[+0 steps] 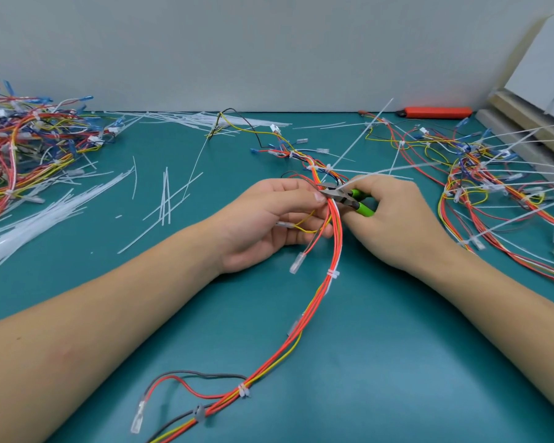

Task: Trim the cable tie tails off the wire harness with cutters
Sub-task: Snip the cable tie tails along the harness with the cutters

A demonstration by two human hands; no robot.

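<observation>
The left hand (269, 215) grips the wire harness (330, 251) at mid-table, thumb and curled fingers pinching the red, yellow and white bundle. The right hand (394, 219) is wrapped round the green handles of the cutters (346, 198), whose metal nose sits against the bundle just beside the left thumb, at the base of a long white cable tie tail (384, 172) that angles away to the right. From the hands the harness runs toward the near edge, past already trimmed ties, and ends in clear-sleeved terminals at lower left; its far part trails back toward the wall

Between the two forearms and below them lies the widest open stretch of the teal mat (381, 362), crossed only by the harness. To the left, loose cut tails (165, 199) lie scattered, with a thicker heap of white strips (29, 225) nearer the left edge and a tangled pile of harnesses (29, 145) behind it. On the right, more untrimmed harnesses (493, 187) crowd the mat, their long tails sticking out in all directions. A red-handled tool (435, 112) lies against the pale back wall (269, 49), and stepped boards (525, 129) stand in the far right corner
</observation>
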